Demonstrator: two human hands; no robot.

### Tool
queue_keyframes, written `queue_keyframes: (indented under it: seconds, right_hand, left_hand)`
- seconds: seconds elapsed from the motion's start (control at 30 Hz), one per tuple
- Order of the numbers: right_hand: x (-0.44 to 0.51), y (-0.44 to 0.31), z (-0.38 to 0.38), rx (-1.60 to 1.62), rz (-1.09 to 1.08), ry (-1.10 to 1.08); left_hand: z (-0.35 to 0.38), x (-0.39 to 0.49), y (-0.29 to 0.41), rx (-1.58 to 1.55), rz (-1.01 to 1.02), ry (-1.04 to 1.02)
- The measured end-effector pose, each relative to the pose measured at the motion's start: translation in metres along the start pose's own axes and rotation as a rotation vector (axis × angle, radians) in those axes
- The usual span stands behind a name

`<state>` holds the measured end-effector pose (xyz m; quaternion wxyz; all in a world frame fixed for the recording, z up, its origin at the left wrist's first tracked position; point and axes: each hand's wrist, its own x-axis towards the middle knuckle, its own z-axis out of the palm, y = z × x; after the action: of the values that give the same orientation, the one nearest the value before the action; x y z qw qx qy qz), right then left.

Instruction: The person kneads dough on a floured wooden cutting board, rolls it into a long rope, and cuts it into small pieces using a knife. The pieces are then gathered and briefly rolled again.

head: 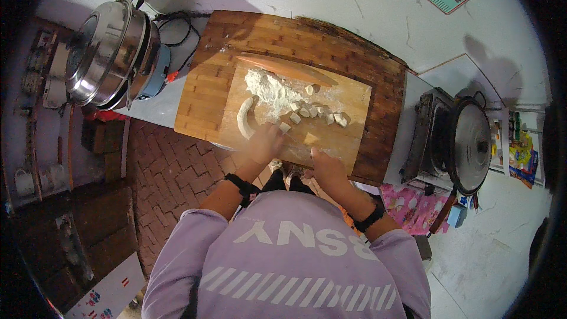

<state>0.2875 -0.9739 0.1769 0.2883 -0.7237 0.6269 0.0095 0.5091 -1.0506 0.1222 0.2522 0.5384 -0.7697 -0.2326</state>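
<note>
My left hand (266, 142), blurred by motion, is closed over the near end of a curved roll of dough (243, 117). A cut dough piece (285, 127) shows just beyond its fingertips. In my right hand (327, 166) is a knife, its blade (311, 138) pointing left and hard to make out against the board. Several small dough pieces (312, 111) lie in a loose row past the blade, and a single piece (309, 90) sits farther back. White flour (270, 88) is heaped on the pale wooden board (230, 128), left of the row.
A tapered wooden rolling pin (288, 69) lies along the board's far edge. Beneath is a larger wooden board (381, 141). A lidded steel pot (110, 53) stands left on an electric cooker (157, 71) with a cord. At right, a lidded pan (471, 146) sits on a stove (425, 141).
</note>
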Motion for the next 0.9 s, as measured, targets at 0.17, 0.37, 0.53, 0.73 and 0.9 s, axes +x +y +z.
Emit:
queue_keyframes:
  seconds: [0.17, 0.37, 0.53, 0.73, 0.9]
  right_hand:
    - [0.004, 0.003, 0.004, 0.021, -0.045, 0.017]
    - [0.019, -0.002, 0.005, 0.056, -0.057, -0.006]
    - [0.032, 0.000, 0.002, 0.012, 0.025, -0.055]
    - [0.027, 0.011, -0.007, 0.069, -0.134, 0.116]
    - [0.010, 0.001, -0.013, -0.109, -0.138, 0.069]
  left_hand:
    - [0.000, -0.001, -0.004, 0.064, 0.179, 0.066]
    - [-0.008, 0.003, 0.004, 0.029, -0.016, -0.052]
    - [-0.035, -0.003, 0.005, 0.021, 0.105, -0.004]
    - [-0.036, -0.004, 0.002, 0.105, 0.069, -0.170]
    - [-0.016, -0.004, 0.004, 0.137, 0.191, -0.091]
